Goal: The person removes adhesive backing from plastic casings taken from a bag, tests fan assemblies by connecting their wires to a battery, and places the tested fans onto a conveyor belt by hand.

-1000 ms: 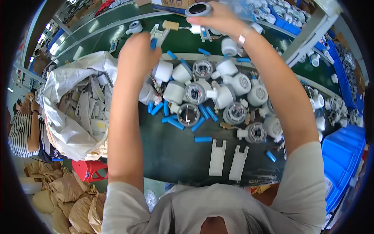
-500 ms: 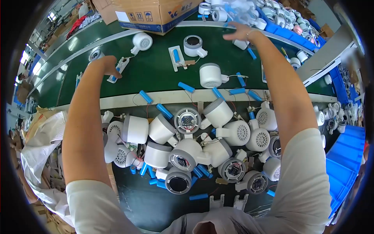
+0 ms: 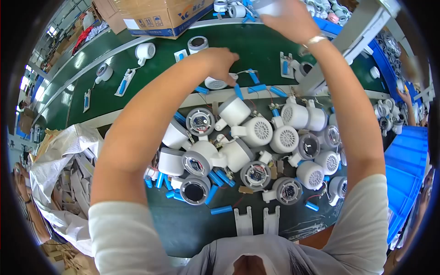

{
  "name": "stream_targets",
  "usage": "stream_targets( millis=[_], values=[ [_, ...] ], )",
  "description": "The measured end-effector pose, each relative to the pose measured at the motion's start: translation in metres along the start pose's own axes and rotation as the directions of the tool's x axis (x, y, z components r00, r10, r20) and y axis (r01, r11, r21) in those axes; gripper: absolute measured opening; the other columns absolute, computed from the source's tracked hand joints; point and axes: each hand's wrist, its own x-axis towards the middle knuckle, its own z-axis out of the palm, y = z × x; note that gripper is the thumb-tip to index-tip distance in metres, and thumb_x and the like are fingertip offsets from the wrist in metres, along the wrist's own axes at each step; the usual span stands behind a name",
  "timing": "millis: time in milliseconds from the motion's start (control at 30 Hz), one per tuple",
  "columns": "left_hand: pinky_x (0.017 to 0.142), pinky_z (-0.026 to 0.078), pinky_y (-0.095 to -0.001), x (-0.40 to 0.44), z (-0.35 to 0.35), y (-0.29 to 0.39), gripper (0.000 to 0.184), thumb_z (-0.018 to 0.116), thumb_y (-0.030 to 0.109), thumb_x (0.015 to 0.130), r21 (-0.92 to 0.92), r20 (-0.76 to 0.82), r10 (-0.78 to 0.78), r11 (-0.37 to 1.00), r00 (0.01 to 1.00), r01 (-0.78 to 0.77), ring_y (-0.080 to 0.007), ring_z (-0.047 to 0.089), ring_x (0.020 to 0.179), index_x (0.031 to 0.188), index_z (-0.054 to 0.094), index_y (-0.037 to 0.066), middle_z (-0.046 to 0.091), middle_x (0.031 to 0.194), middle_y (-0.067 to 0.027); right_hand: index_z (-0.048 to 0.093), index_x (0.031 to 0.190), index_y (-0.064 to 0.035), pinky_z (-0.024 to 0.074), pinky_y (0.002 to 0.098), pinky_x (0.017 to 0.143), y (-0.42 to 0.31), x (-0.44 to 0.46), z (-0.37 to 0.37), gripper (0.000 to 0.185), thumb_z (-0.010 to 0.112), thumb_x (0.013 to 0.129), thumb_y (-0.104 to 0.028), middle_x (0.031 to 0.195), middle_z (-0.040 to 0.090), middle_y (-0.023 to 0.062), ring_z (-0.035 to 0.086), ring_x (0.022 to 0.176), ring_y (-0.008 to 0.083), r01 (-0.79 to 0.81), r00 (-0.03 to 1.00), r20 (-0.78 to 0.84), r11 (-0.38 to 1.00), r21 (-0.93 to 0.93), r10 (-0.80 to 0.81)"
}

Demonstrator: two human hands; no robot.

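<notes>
My left hand [image 3: 219, 63] reaches over a white fan housing [image 3: 214, 83] at the belt's near edge. Its thumb and index finger are apart, and the hand partly covers the housing. At the top, my right hand [image 3: 291, 22] has its fingers on a white, round-bodied housing [image 3: 266, 6], which is blurred and cut by the frame's edge. Below the left hand lies a blue cylindrical battery [image 3: 238, 91]. On the near surface is a pile of white fan housings [image 3: 256, 132], some with circuit boards showing, with blue batteries [image 3: 221, 210] among them.
A cardboard box [image 3: 160, 18] stands at the back of the green belt [image 3: 160, 68]. A grey post [image 3: 337, 55] rises at the right near my right forearm. Blue bins [image 3: 403, 178] stand at the far right, a white sack [image 3: 82, 137] at the left. Other people's hands show at both sides.
The view has shifted right. My left hand has moved right, from a battery strip to the fan housing. My right hand has moved up and now has a white housing at its fingers.
</notes>
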Motion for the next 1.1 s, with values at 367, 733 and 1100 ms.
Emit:
stream_targets(
  millis=[367,733,1100],
  values=[
    [0.080,0.045,-0.0293,-0.075,-0.068,-0.009,0.046,0.065,0.028,0.078,-0.296,-0.377,-0.102,0.955,0.921,-0.015,-0.0180,0.059,0.089,0.110,0.056,-0.004,0.062,0.100,-0.0114,0.047,0.110,0.0001,0.0442,0.0345,0.087,-0.050,-0.126,-0.179,0.061,0.079,0.060,-0.014,0.113,0.053,0.0217,0.056,0.101,0.0251,-0.110,0.988,0.154,0.600,0.793,-0.023],
    [0.079,0.050,-0.0284,-0.109,-0.071,0.196,0.048,0.062,0.028,0.080,-0.883,-0.267,0.115,0.368,0.957,-0.291,-0.0166,0.062,0.089,0.115,0.053,-0.005,0.062,0.102,-0.0116,0.053,0.110,-0.0031,0.0403,0.0340,0.093,-0.061,-0.309,-0.297,0.045,0.069,0.069,-0.013,0.121,0.051,0.0133,0.052,0.108,0.0211,-0.479,0.854,0.074,0.722,0.499,0.515],
    [0.068,0.048,-0.0401,0.016,0.043,0.362,0.040,0.064,0.036,0.076,-0.557,-0.412,0.207,0.714,0.888,-0.425,-0.0355,0.060,0.078,0.092,0.062,0.000,0.062,0.088,-0.0214,0.050,0.112,-0.0054,0.0356,0.0361,0.098,-0.063,-0.460,-0.204,0.059,0.076,0.060,0.000,0.129,0.044,0.0163,0.044,0.118,0.0305,-0.766,0.631,-0.075,0.635,0.098,0.772]
  ],
)
